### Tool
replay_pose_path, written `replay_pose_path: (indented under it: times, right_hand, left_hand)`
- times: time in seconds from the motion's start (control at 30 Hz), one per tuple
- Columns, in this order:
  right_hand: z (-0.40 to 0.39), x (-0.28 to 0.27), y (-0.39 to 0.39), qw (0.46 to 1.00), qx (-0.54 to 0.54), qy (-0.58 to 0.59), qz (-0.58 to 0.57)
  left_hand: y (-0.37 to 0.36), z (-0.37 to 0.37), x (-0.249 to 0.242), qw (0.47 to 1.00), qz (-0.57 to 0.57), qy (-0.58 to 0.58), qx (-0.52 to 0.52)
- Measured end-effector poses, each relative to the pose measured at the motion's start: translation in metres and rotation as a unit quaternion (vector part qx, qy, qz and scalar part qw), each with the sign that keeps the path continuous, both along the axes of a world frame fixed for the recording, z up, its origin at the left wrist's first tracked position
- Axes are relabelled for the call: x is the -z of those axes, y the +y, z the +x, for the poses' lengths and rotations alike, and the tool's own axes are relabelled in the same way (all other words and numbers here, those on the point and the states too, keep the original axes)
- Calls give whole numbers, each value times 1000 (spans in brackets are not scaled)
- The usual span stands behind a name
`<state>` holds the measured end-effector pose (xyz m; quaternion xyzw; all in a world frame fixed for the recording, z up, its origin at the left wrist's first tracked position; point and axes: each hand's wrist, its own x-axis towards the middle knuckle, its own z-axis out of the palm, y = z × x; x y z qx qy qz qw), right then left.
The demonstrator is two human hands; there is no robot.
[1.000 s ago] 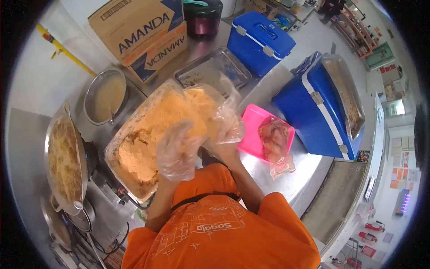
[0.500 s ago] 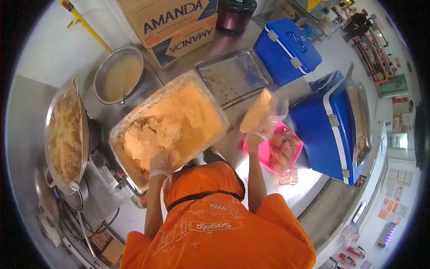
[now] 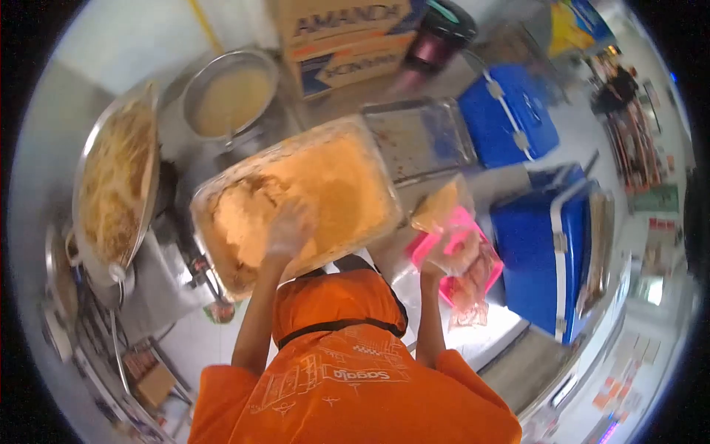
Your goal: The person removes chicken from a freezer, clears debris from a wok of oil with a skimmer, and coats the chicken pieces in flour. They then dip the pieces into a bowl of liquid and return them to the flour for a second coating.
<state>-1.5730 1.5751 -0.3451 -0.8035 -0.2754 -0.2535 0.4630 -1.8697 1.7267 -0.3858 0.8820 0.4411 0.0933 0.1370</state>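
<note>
My left hand (image 3: pixel 288 231), in a clear plastic glove, is over the pale orange, flour-like powder (image 3: pixel 344 174) in a large rectangular tray (image 3: pixel 393 194). Its fingers look spread, though blurred, beside a clumped mound of the powder (image 3: pixel 235 222). On the right, my right hand (image 3: pixel 445 259) is at a bright pink basket (image 3: pixel 491 260), over raw-looking meat in clear plastic (image 3: pixel 469 285). Motion smears its fingers, and I cannot tell whether they grip anything. Just beyond it, a plastic bag of orange powder (image 3: pixel 436 207) overlaps the basket's far edge.
At left stands a wide pan of frying oil and food (image 3: pixel 115 185). A metal bowl of pale liquid (image 3: pixel 231 96) sits behind the tray. A stained metal tray (image 3: pixel 414 140) and two blue cooler boxes (image 3: pixel 506 115) are on the right. Cardboard boxes (image 3: pixel 347 48) stand at the back.
My right hand has come down from the powder bag to the pink basket; the bag now sits lower. My left hand has moved up and right over the powder. The whole view has shifted.
</note>
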Motion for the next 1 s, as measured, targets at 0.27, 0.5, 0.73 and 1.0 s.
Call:
replay_pose_path:
  times: [0.27, 0.5, 0.73, 1.0]
  right_hand:
    - [-92, 30, 114, 791, -542, 83, -273]
    - [-161, 96, 205, 650, -568, 211, -459]
    - [-113, 163, 166, 592, -578, 85, -555]
    - [-100, 171, 192, 467, -460, 337, -676]
  left_hand:
    - [0, 68, 41, 956, -148, 222, -125]
    - [-25, 39, -41, 952, -224, 181, -104]
    - [-44, 1, -42, 914, -265, 240, -190]
    - [-40, 27, 128, 990, -45, -18, -133]
